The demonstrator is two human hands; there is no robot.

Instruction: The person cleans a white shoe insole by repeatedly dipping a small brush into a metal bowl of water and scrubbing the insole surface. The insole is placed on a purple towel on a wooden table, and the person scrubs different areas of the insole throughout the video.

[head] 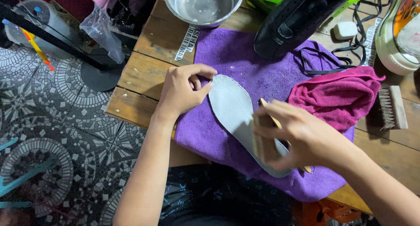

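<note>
Honestly, scrubbing works best with the pale grey foam shoe insole (231, 116) pinned flat: the left hand (181, 92) pinches its rounded toe end between thumb and fingers, while the right hand (291, 136) is closed around a small wooden-handled brush (264, 140) on the heel half. The insole lies on the purple microfibre towel (245, 64) over the wooden table (144, 72), long axis running 11 to 5 o'clock, toe pointing 11. I'd brush along that axis, short strokes.

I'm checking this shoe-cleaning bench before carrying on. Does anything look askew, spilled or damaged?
Nothing looks spilled or broken. The grey insole lies flat on the purple towel, pinned by the left hand while the right hand holds a wooden brush on it. Only the black laces sprawl loose beside the black shoe.
</note>
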